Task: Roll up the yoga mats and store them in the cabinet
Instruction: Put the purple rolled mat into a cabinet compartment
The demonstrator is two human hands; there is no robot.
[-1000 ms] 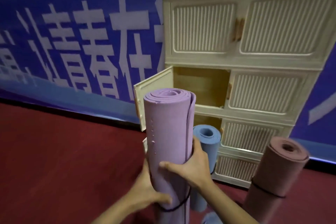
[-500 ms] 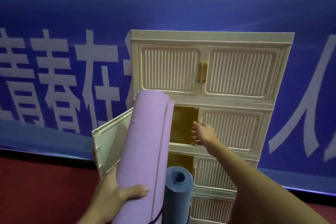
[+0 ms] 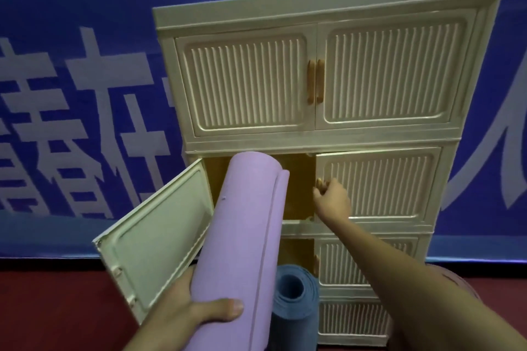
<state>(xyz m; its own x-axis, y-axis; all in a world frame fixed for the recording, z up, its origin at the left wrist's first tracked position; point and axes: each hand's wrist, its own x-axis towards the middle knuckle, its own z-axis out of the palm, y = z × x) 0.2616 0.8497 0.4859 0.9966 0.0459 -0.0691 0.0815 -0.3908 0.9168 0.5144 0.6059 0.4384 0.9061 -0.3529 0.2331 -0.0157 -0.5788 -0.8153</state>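
Here the left hand (image 3: 185, 313) is wrapped around the lower part of a rolled lilac yoga mat (image 3: 245, 242), thumb pressed flat across the near face of the roll and the other fingers hidden behind it. The mat tilts up and to the right, its top end lying in front of the open second-tier compartment (image 3: 299, 188) of the cream cabinet (image 3: 313, 14); whether that end is inside the opening or just in front of it cannot be told.

The left door (image 3: 154, 239) of that tier stands swung wide toward the near left, its inner face showing. The right hand (image 3: 332, 198) reaches out on a straight arm and curls its fingers around the amber handle at the left edge of the right door (image 3: 379, 182) of the same tier, which looks slightly ajar.

A rolled blue yoga mat (image 3: 293, 302) stands upright on the red floor (image 3: 57, 308) just right of the lilac one, in front of the lower tiers. At the far right, behind the right forearm, a sliver of a pinkish mat (image 3: 456, 279) shows. The top tier's two ribbed doors (image 3: 248, 82) are closed, their handles side by side. Behind the cabinet hangs a blue banner (image 3: 85, 23) with large white characters.
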